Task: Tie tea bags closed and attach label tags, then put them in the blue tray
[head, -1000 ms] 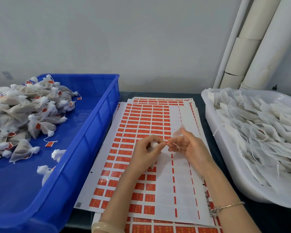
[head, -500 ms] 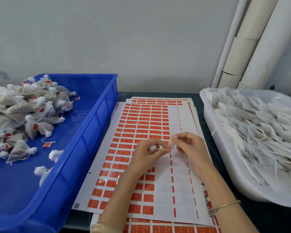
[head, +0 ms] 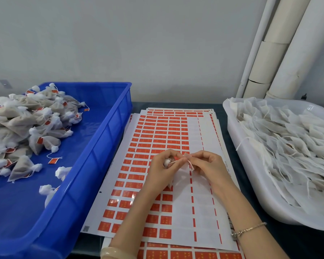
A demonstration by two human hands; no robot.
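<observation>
My left hand [head: 162,169] grips a small white tea bag [head: 166,162] by its bunched top, mostly hidden in the fingers. My right hand [head: 209,165] pinches the bag's white string [head: 190,164] close to the left fingertips. Both hands hover over a sheet of orange label stickers [head: 153,143] in the middle of the table. The blue tray [head: 108,139] stands at the left and holds a heap of tied, tagged tea bags [head: 26,124].
A white tub [head: 254,195] at the right is full of untied tea bags with loose strings. More sticker sheets lie stacked under the top one. White pipes [head: 281,49] run up the wall at the back right. The table is dark.
The fingertips of both hands have stayed together over the sheet, working the string; a short length of string now shows stretched between the hands.
</observation>
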